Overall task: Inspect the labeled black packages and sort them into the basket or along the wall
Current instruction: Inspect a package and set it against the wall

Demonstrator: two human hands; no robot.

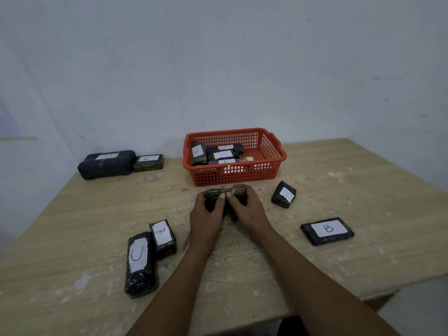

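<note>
Package (225, 198) sitting on table (339, 190) just in front of basket (234, 177), long axis running L-R. Being gripped by both hands: left hand (206, 218) curling round L end, right hand (249, 212) round R end, thumbs meeting on top. Label not showing, probably facing down. Both hands equally near basket.

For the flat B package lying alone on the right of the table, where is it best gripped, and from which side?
Probably across its short width, from above. The flat B package lies label-up, apart from the others, with bare table along both long edges, so the right hand could likely pinch those edges.
</note>
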